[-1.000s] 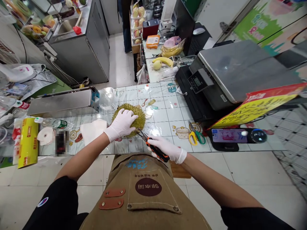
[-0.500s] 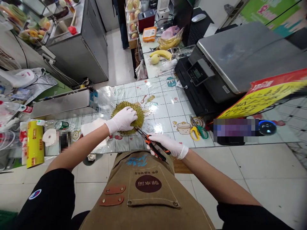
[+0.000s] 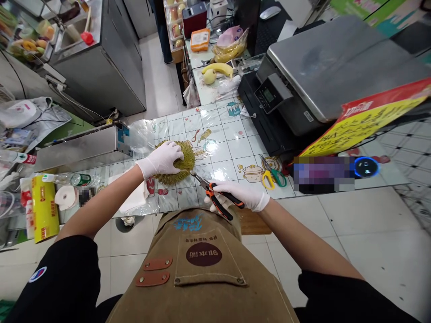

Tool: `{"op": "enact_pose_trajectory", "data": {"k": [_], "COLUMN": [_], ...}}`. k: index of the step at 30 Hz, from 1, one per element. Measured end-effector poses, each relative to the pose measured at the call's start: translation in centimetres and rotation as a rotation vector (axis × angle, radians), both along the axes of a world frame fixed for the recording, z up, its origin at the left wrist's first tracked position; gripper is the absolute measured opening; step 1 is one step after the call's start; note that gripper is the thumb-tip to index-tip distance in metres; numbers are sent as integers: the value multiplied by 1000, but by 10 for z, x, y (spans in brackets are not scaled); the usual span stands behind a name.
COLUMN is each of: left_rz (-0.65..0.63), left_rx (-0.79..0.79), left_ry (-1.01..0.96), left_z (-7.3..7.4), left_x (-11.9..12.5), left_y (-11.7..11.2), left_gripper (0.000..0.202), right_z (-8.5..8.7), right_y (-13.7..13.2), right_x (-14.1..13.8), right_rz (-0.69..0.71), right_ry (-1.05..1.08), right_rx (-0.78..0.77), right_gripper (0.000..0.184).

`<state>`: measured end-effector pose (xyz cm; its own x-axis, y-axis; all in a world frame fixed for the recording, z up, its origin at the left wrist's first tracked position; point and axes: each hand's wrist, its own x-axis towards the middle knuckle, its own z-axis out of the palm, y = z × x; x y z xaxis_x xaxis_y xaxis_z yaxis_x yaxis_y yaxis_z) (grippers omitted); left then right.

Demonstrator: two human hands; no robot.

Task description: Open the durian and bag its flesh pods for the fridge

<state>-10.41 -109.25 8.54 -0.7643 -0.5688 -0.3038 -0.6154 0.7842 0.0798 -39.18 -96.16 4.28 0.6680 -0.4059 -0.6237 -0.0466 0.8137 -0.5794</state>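
A spiny green-brown durian (image 3: 184,164) lies on the counter in front of me. My left hand (image 3: 165,158), in a white glove, curves its fingers over the top of the fruit and grips it. In my gloved right hand (image 3: 240,195) is a pair of long-nosed pliers (image 3: 209,192) with black and orange handles. Their tips point at the durian's near right side, a short gap away from it. The jaws look nearly closed. Some of my right fingers are hidden behind the handles.
Scissors (image 3: 273,176) with yellow and green handles lie to the right, below a large weighing scale (image 3: 313,67). White paper (image 3: 133,197) and a metal box (image 3: 84,146) are on the left, with a yellow roll box (image 3: 45,208) farther out. A banana (image 3: 218,68) rests behind.
The pliers' tips have drawn back from the durian to the right, and a gap shows between them. My left hand still grips the fruit. The whole view has shifted a little.
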Motion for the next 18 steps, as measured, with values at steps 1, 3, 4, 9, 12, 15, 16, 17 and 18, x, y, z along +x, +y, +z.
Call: {"op": "enact_pose_trajectory", "data": {"k": [1,3,4,9,12,15,16,17,18], "left_rz": [-4,-9,-9,-1,-4,-4,-2,1,4], "left_rx": [2,-1,-5,-16,-19,-19,-18,-17,-16], "left_ry": [-1,4,10,25,11,0,2,7,12], "left_z": [0,0,0,0,0,0,0,0,-1], "left_x": [0,1,1,2,2,2,2,2,2], "left_y": [0,0,0,2,2,2,2,2,2], "left_gripper": [33,33,32,31,34,36,36,35,34], "right_z": [1,3,4,11,12,11,10,10,10], "right_y": [-3,-7,-9,-11,-12,-14,-14,-14,-14], "right_x": [1,2,3,6,9,11,11,12,12], "right_rz": [10,31,41,92,111,119,117,115,112], "right_ry": [14,60,87,200,222,217,216,218,223], "right_rx": [-5,-35,-57,-151,-177,-187,-184,-179,-174], "right_gripper": [35,33,32,28,26,25,25,25,26]}}
